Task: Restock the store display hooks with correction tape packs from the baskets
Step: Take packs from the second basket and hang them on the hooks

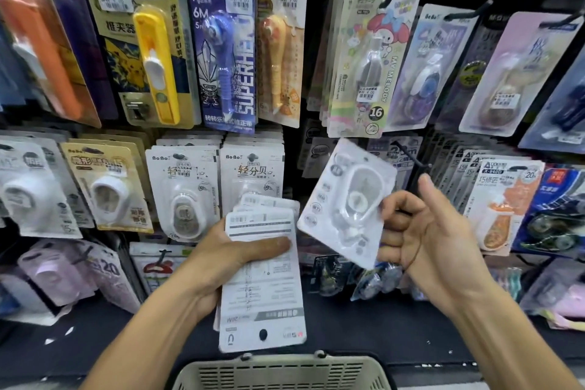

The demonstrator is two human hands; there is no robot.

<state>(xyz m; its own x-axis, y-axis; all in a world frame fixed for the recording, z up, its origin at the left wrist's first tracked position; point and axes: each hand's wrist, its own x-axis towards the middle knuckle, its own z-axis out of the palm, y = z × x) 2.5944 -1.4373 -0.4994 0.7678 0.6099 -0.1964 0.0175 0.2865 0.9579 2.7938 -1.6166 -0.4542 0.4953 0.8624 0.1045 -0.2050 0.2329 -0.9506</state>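
Observation:
My left hand [221, 256] grips a stack of white correction tape packs [262, 288], backs facing me, thumb lying across the top one. My right hand [421, 237] pinches a single white correction tape pack [346, 203], tilted, its clear blister toward me. That pack hangs in the air just left of a bare black display hook [411, 157] in the middle row. A beige basket [281, 372] shows its rim at the bottom edge, below both hands.
Pegboard hooks carry many hanging packs: yellow and purple ones [228, 51] above, white BoBo packs [183, 193] left of my hands, orange and blue packs [506, 206] at right. Loose packs [373, 279] lie on the dark shelf below.

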